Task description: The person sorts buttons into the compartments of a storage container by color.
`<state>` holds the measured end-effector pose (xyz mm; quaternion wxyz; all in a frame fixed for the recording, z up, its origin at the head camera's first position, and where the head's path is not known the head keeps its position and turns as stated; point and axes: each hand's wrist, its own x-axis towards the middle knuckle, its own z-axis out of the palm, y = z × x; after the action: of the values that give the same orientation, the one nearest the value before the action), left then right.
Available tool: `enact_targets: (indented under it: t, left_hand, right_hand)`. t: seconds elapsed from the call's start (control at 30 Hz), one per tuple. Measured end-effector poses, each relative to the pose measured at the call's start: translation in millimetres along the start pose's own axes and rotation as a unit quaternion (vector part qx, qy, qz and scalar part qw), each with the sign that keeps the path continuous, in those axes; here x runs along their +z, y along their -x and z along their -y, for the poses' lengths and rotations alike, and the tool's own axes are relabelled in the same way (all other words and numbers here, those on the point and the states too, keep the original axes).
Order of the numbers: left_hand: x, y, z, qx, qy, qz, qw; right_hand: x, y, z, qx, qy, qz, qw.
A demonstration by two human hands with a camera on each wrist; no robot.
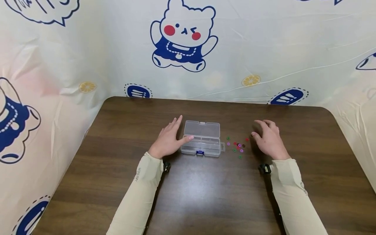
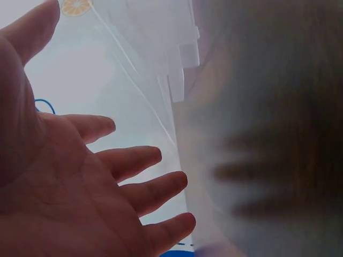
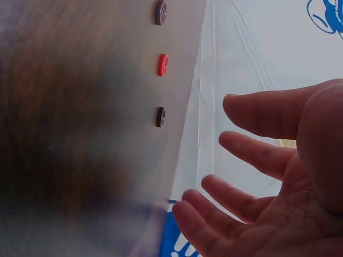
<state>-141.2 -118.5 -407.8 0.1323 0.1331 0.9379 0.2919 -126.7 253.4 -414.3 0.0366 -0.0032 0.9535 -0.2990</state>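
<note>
A clear plastic compartment box (image 1: 202, 130) with a blue latch (image 1: 200, 152) lies on the table, its lid swung back. My left hand (image 1: 167, 140) is at the box's left side, fingers straight and thumb reaching over the left edge; whether the thumb touches the box I cannot tell. In the left wrist view the palm and spread fingers hold nothing. Right of the box several small buttons are scattered, among them a green button (image 1: 228, 138), a purple button (image 1: 242, 150) and a red button (image 3: 163, 65). Beyond them, my right hand (image 1: 270, 138) holds nothing, its fingers loosely bent.
The brown wooden table (image 1: 194, 202) reaches back to a patterned white curtain (image 1: 235, 49), which also hangs at both sides. A clear hanging tab (image 1: 222, 147) sticks out from the box's right side, near the buttons.
</note>
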Motion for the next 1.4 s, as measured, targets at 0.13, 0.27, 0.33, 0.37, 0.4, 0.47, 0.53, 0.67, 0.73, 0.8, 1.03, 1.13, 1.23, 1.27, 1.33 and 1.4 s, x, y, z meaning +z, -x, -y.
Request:
enact_targets:
  t: [0.13,0.27,0.33,0.37,0.4,0.47,0.53,0.67,0.73,0.8,1.03,1.13,1.23,1.27,1.33,1.4]
  left_hand:
    - [2.2,2.9,-1.7,-0.002,0.007,0.008,0.9999]
    - [4.2,3.8,-1.3,0.000,0.017,0.016,0.9997]
    - [4.9,4.1,-1.0,0.003,0.024,0.017,0.9996]
    - [5.4,4.0,-0.7,0.004,0.027,0.018,0.9995]
    - [5.7,4.1,-0.6,0.004,0.030,0.018,0.9994]
    - [6.5,4.0,-0.3,0.004,0.031,0.019,0.9993]
    - [8.0,3.7,0.4,0.004,0.031,0.021,0.9993]
    - [9.7,4.1,-0.2,0.004,0.037,0.026,0.9990]
    - [9.9,4.3,-0.7,0.004,0.040,0.029,0.9988]
    - [9.6,4.5,-1.0,0.005,0.039,0.030,0.9988]
    - [10.3,4.7,0.2,0.013,0.027,0.037,0.9989]
    - [10.8,4.7,-1.1,0.016,0.023,0.038,0.9989]
    - [11.7,3.9,-2.3,0.015,0.016,0.039,0.9990]
    - [12.4,3.3,-2.4,0.013,0.011,0.040,0.9991]
    - [13.6,2.3,-2.8,0.007,0.002,0.041,0.9992]
    - [14.6,1.3,-3.3,0.003,-0.006,0.040,0.9992]
  right_hand:
    - [0,-2.3,0,-0.003,-0.005,0.012,0.9999]
    - [-1,-4.5,-1,-0.006,-0.005,0.024,0.9997]
    - [-1,-5.5,-2,-0.009,0.000,0.029,0.9995]
    - [-2,-5.9,-3,-0.009,0.001,0.031,0.9995]
    - [-2,-6.3,-3,-0.010,0.003,0.034,0.9994]
    - [-2,-7.3,-3,-0.011,0.003,0.043,0.9990]
    - [-2,-7.8,-4,-0.008,0.004,0.053,0.9985]
    - [-1,-8.6,-7,-0.010,0.009,0.068,0.9976]
    - [-1,-9.2,-8,-0.009,0.011,0.071,0.9974]
    - [0,-10.3,-10,-0.011,0.014,0.071,0.9973]
    - [2,-12.3,-15,-0.011,0.020,0.061,0.9979]
    - [2,-13.4,-15,-0.013,0.019,0.059,0.9980]
    - [2,-14.5,-15,-0.011,0.018,0.059,0.9980]
    - [2,-14.8,-15,-0.009,0.017,0.060,0.9980]
    - [2,-15.2,-15,-0.006,0.017,0.060,0.9981]
    - [2,-15.2,-16,-0.006,0.016,0.057,0.9982]
